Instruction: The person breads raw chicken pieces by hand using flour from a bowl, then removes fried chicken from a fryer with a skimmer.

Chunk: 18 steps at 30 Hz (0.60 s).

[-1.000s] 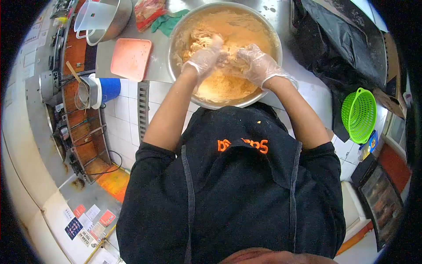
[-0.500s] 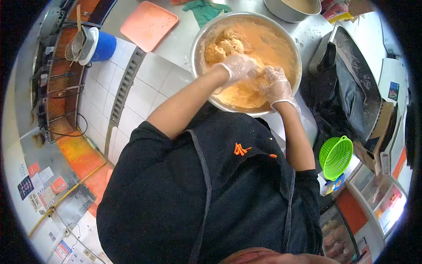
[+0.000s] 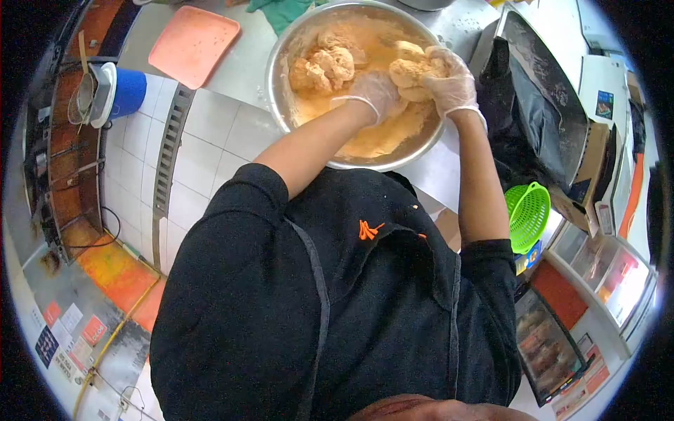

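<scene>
A wide metal bowl (image 3: 275, 105) holds orange-tinted flour (image 3: 375, 144) and several lumpy, flour-coated chicken pieces (image 3: 324, 69). My right hand (image 3: 453, 83), in a clear plastic glove, is closed around a coated chicken piece (image 3: 415, 72) at the bowl's right side. Low in the bowl, just left of that piece, is my gloved left hand (image 3: 375, 97). Its back faces up and its fingertips are hidden toward the flour and the underside of the held piece. More coated pieces lie heaped at the bowl's left.
A pink tray (image 3: 194, 46) lies on the steel table left of the bowl, near a green cloth (image 3: 284, 11). Black plastic (image 3: 523, 112) drapes over a large metal tray (image 3: 547, 52) at the right. Below it sits a green basket (image 3: 528, 216). A blue bucket (image 3: 128, 92) stands far left.
My right hand has lifted a coated chicken piece up and toward the bowl's right rim. The left hand has lowered into the flour. The whole view has shifted, moving the bowl up and left.
</scene>
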Each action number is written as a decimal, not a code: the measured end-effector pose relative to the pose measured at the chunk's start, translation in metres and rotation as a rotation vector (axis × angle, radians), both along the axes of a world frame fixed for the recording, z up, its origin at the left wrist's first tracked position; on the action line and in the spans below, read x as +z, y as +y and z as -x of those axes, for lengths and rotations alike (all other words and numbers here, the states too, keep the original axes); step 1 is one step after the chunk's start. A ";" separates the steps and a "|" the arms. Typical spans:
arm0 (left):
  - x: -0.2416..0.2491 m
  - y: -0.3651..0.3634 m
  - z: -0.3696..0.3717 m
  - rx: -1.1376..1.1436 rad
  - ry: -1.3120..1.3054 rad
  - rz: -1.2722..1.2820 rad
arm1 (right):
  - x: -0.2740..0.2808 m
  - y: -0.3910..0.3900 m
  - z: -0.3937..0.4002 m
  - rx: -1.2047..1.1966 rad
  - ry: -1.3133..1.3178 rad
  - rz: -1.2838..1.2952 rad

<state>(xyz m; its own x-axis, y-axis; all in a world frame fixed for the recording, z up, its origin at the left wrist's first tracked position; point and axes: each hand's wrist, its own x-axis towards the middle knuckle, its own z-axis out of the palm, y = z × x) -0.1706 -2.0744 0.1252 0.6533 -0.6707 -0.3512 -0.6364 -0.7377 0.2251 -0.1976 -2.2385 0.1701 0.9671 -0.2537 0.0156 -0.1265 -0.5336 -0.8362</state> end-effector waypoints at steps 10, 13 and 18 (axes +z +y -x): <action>0.030 0.069 0.010 0.096 0.313 0.041 | -0.005 0.009 0.020 0.023 0.107 -0.048; 0.017 0.099 0.010 0.444 0.830 0.355 | -0.011 0.010 0.022 0.111 0.095 0.061; 0.039 0.102 0.024 1.058 1.291 0.913 | 0.008 0.021 0.029 0.235 0.220 0.180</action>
<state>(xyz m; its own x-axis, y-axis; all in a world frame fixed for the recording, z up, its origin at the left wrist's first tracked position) -0.1946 -1.9720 0.1642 0.5276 -0.4648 -0.7110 0.7841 -0.0555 0.6182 -0.2266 -2.2171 0.1785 0.9839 -0.0367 -0.1752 -0.1497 -0.7055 -0.6927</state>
